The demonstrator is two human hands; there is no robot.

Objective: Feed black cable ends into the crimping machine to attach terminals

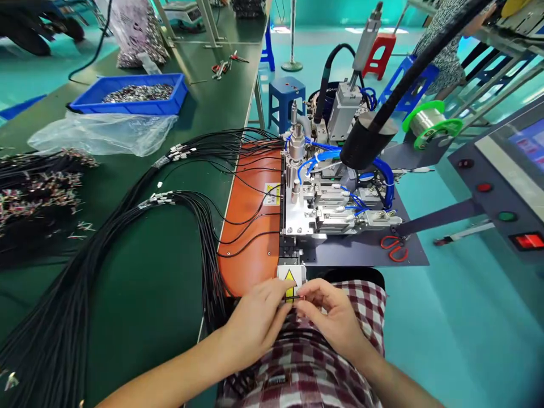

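Just above my lap, my left hand (260,317) pinches a thin black cable (291,297) between thumb and fingers. My right hand (334,317) is closed at the cable's tip, where a bit of red wire shows. Both hands are close together in front of a yellow arrow label (289,279) at the machine's near edge. More black cables (208,266) hang over the table edge to the left of my hands and run across my lap. An orange plate (250,226) lies beyond my left hand, with several single cables across it.
A machine with metal cylinders (297,209) stands ahead. Red-handled scissors (395,247) lie on its base. A control panel (505,192) is at right. The green table (140,294) holds cable bundles and a blue tray (181,93). A person (444,45) is at back right.
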